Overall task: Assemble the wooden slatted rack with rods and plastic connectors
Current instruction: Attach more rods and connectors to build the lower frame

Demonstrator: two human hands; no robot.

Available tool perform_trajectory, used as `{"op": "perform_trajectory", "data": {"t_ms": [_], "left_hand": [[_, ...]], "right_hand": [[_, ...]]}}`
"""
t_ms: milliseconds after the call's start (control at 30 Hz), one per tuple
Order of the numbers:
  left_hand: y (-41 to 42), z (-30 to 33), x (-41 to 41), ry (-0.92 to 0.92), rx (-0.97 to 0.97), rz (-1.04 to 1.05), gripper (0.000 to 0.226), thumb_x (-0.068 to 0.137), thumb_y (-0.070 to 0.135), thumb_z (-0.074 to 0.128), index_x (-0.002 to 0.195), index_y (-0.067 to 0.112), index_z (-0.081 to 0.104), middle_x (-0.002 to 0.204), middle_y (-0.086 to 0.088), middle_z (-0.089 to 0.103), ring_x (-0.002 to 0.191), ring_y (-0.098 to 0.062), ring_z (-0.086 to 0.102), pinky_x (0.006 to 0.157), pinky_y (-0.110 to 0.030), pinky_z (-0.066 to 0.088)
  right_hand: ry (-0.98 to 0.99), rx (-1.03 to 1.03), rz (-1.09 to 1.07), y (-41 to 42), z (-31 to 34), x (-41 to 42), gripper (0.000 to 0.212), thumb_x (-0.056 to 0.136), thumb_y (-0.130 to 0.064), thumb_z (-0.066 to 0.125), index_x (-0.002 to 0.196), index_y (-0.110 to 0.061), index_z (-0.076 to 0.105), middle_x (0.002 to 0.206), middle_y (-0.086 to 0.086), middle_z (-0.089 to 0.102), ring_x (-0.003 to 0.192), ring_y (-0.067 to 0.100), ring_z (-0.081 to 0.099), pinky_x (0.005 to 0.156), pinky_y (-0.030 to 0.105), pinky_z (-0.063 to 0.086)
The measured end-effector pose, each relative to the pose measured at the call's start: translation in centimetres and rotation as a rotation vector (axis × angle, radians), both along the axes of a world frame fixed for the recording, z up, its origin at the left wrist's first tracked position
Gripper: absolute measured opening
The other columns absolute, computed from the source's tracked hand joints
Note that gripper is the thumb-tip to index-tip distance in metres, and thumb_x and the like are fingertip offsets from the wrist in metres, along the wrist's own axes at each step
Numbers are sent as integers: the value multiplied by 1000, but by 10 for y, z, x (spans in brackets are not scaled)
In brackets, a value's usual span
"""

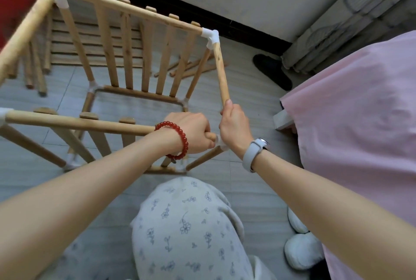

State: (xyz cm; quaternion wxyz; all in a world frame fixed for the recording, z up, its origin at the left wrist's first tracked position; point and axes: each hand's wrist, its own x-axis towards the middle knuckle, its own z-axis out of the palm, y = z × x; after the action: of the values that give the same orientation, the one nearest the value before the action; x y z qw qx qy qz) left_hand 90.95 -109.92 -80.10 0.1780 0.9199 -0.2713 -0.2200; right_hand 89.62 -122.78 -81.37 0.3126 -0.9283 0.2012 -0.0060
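Both hands [213,131] grip rods [221,72] at a connector [221,144] (white plastic).

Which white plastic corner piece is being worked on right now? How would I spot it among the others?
Start at the wooden rack on the grey floor and follow its nearest top rail rightward. The white connector sits at its end, squeezed between the left hand and right hand; the others stand untouched.
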Motion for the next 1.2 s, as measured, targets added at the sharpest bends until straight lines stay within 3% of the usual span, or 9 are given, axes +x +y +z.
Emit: {"op": "perform_trajectory", "data": {"t_ms": [267, 400, 467, 567, 633, 733, 767, 867, 1200], "left_hand": [[12, -3, -5, -180, -73, -76, 27, 86, 52, 53, 102, 30, 58, 92, 13, 60, 87, -9, 56, 68, -26, 40], [17, 3, 9, 82, -341, 18, 42, 86, 39, 60, 124, 27, 49, 120, 7, 47, 107, -9, 49, 88, -27, 44], [12, 2, 17, -76, -370, 16, 49, 91, 18, 53, 137, 25, 39, 140, 1, 34, 128, -18, 37, 100, -28, 37], [-7, 2, 34, -387, -10, -260, 78, 86, 1, 46, 147, 36, 12, 157, 5, 3, 144, -22, -6, 114, -42, 14], [-23, 2, 49, -490, 197, -454, 70, 87, 7, 50, 144, 35, 22, 156, 4, 10, 144, -23, -9, 114, -51, 5], [-47, 1, 65, -593, 256, -565, 21, 94, 28, 47, 113, 22, 55, 122, 0, 53, 132, -24, 33, 114, -52, 7], [-52, -1, 66, -609, 238, -561, 24, 97, 34, 42, 102, 19, 60, 107, 1, 59, 118, -23, 45, 115, -48, 6], [-64, -8, 73, -656, 156, -512, 45, 100, 43, 31, 89, 16, 65, 89, 1, 61, 98, -22, 50, 115, -38, 7], [-73, -16, 85, -682, 162, -535, 44, 99, 42, 32, 80, 18, 63, 74, 9, 47, 78, -15, 36, 106, -34, 20]], "right_hand": [[10, 678, -58, -12, -12, -30, 24, 95, -32, 49, 80, -16, 57, 64, -5, 57, 61, 10, 53, 56, 23, 42], [33, 695, 41, -17, -16, -44, 26, 96, -27, 47, 74, -15, 52, 69, -1, 55, 61, 7, 60, 61, 21, 48], [59, 636, 85, -18, -11, -40, 30, 97, -25, 43, 70, -16, 49, 67, -2, 54, 60, 7, 60, 68, 30, 51], [116, 550, 160, -19, -5, -35, 32, 96, -23, 42, 65, -17, 48, 66, -1, 58, 62, 10, 57, 61, 22, 45], [136, 573, 164, -20, -4, -34, 28, 94, -21, 43, 66, -16, 47, 67, 0, 57, 59, 8, 55, 50, 12, 41], [135, 592, 176, -21, -7, -34, 25, 92, -19, 42, 67, -16, 44, 71, 4, 52, 63, 12, 52, 43, 6, 36], [126, 591, 177, -20, -9, -35, 25, 93, -20, 41, 67, -17, 42, 72, 3, 49, 67, 15, 51, 44, 6, 37], [80, 546, 175, -26, -11, -33, 26, 92, -20, 40, 66, -17, 37, 70, 0, 43, 72, 18, 51, 53, 16, 43], [22, 444, 192, -35, -7, -33, 26, 89, -26, 41, 64, -19, 42, 69, 2, 52, 85, 37, 61, 71, 46, 49]]}}
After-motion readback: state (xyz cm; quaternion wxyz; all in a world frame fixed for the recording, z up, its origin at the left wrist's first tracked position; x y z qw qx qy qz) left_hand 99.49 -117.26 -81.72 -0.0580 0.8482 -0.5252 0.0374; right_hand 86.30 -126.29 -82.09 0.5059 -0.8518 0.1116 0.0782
